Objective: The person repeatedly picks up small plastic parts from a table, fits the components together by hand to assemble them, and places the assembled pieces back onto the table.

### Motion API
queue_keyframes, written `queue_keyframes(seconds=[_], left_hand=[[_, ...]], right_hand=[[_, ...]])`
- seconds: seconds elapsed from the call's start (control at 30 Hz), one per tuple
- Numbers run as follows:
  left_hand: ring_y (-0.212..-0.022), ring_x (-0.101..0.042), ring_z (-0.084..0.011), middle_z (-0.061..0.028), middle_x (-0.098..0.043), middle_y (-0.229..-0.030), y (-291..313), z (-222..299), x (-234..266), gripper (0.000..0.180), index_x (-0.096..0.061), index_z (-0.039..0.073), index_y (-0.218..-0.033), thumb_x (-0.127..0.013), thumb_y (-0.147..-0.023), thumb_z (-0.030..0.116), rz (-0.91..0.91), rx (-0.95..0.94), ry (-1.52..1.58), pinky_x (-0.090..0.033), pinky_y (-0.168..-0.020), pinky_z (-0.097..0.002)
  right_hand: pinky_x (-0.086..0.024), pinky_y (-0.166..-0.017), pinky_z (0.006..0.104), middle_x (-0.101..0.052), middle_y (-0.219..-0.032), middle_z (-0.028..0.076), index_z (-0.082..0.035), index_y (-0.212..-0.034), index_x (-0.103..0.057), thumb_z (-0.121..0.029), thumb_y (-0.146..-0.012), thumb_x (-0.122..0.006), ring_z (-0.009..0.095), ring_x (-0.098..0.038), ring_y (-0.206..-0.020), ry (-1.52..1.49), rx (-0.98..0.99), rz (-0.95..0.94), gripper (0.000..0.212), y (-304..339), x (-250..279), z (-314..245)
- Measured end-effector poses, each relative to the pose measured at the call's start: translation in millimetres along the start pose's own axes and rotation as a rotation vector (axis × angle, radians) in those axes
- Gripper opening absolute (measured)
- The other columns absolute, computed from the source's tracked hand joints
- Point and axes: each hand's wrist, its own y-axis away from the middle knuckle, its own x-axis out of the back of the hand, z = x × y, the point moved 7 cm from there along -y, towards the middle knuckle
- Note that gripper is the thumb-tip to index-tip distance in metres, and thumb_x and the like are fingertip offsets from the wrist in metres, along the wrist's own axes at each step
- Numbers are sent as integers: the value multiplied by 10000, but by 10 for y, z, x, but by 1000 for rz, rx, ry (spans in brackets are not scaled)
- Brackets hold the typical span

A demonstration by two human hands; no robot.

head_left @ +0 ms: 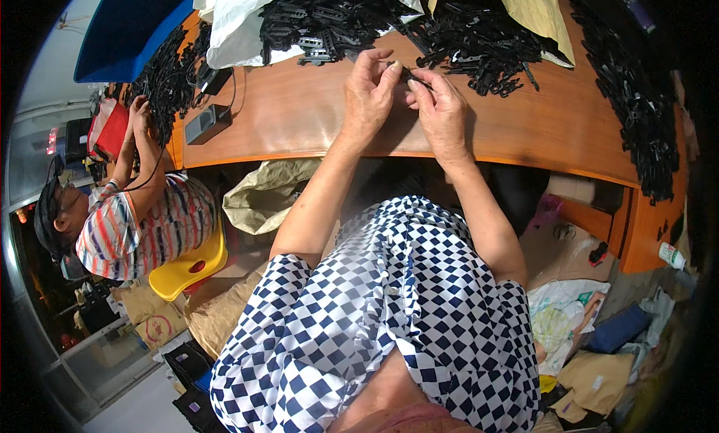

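Observation:
My left hand (368, 91) and my right hand (440, 112) are raised close together over the near part of the wooden table (299, 126). Between their fingertips is a small, thin black plastic piece (409, 74), pinched from both sides. The fingers hide much of it, so its exact kind cannot be made out. Just beyond my hands lies a heap of black plastic parts (318, 25), some with grey slotted strips. A second heap of black parts (479, 43) spreads to the right of it.
A white sack (228, 25) lies under the first heap. More black parts (633, 107) line the table's right end. At left are a small dark box (207, 124), a blue bin (123, 36) and a co-worker in a striped shirt (142, 227) on a yellow chair (191, 268).

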Motion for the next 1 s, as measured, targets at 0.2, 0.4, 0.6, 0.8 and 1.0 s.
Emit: queue_keyframes(seconds=[0.2,0.4,0.6,0.8,1.0], left_hand=[[-836,-571,-81,-48,-614,-933,39,-118,-79,252,-533,0,-1133,-599,-902,74,-141,89,107,-477,-733,-194],[-838,-576,-75,-35,-627,-932,74,-50,-61,262,-553,6,-1116,-630,-870,52,-92,172,162,-476,-714,-187],[-729,-579,-74,-57,-634,-890,47,-82,-39,225,-553,-16,-1057,-638,-859,50,-64,243,336,-485,-576,-196],[-851,-618,-104,-96,-666,-1011,80,-110,80,248,-574,15,-1093,-643,-860,65,-47,310,530,-518,-726,-212],[-894,-615,-139,-132,-653,-1049,98,-44,276,246,-560,24,-1108,-618,-871,52,-116,282,523,-528,-785,-253]], right_hand=[[-477,-496,273,-621,-774,83,-1,-958,-597,-31,-855,-613,136,-606,-568,91,3,2,108,-5,6,-29],[-471,-493,277,-612,-766,80,-11,-959,-581,-32,-870,-590,131,-590,-555,109,20,25,91,11,-81,25],[-488,-508,277,-617,-791,95,-3,-991,-564,-37,-889,-560,141,-597,-566,87,-98,-57,107,8,-168,10],[-503,-533,284,-608,-797,108,7,-1008,-565,-101,-877,-612,160,-603,-604,186,-55,-198,177,-24,-201,-298],[-527,-631,308,-642,-849,131,10,-1067,-555,-275,-790,-741,192,-645,-723,335,-100,-226,438,-41,-166,-274]])
